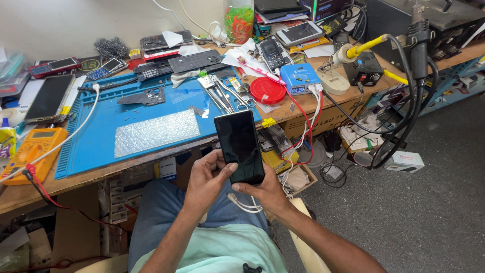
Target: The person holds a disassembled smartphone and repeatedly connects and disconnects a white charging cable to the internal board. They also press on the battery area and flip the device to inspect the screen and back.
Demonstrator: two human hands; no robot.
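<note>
A black smartphone (239, 144) with a dark screen is held upright over my lap, in front of the bench edge. My left hand (208, 178) grips its lower left side, thumb resting on the bottom of the screen. My right hand (263, 190) cups its lower right corner from below. A white cable (242, 203) runs under my right hand.
A blue work mat (101, 126) with a bubble-wrap piece (155, 132) lies on the wooden bench (30, 189). Tweezers (222, 96), a red lid (267, 90), a yellow multimeter (31, 151), several phones and a small blue power unit (299, 78) crowd it. Cables hang at right.
</note>
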